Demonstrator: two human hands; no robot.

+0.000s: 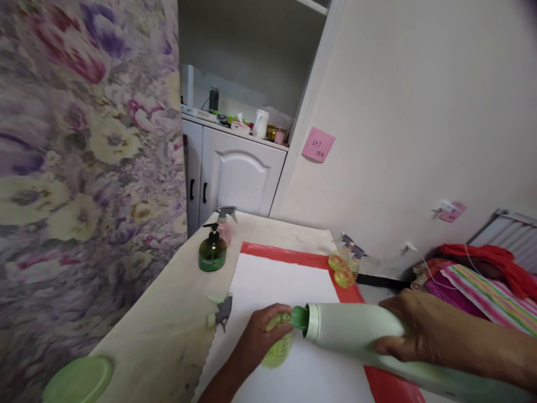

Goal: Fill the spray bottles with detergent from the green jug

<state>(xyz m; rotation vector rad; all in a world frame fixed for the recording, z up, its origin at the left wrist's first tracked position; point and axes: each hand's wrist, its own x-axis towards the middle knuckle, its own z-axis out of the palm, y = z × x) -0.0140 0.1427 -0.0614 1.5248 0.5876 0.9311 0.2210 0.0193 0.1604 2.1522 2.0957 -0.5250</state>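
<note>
The left hand (260, 334) closes around the upper part of a small yellow-green bottle (277, 355), thumb and fingers pinching it near the opening. The small bottle is positioned over a white sheet (289, 280) with a red border (285, 253) on the table (168, 308). The right hand (409, 327) grips a large pale green bottle (348, 329), tilted nearly horizontal; its threaded mouth faces the opening of the small bottle. Green material (299, 317) spans the gap between the two; whether it is liquid or a spout cannot be told.

A grey trigger spray head (222, 313) lies beside the left hand. A pale green lid (79, 380) is at the near left.

Readable marking: the larger pink note (319, 144) on the wall bears handwriting, "243" on the upper line; the lower line is unclear. The smaller pink note (453, 212) has marks too small to read. The dark green pump bottle (212, 256) carries a green label with illegible pale lettering.
</note>
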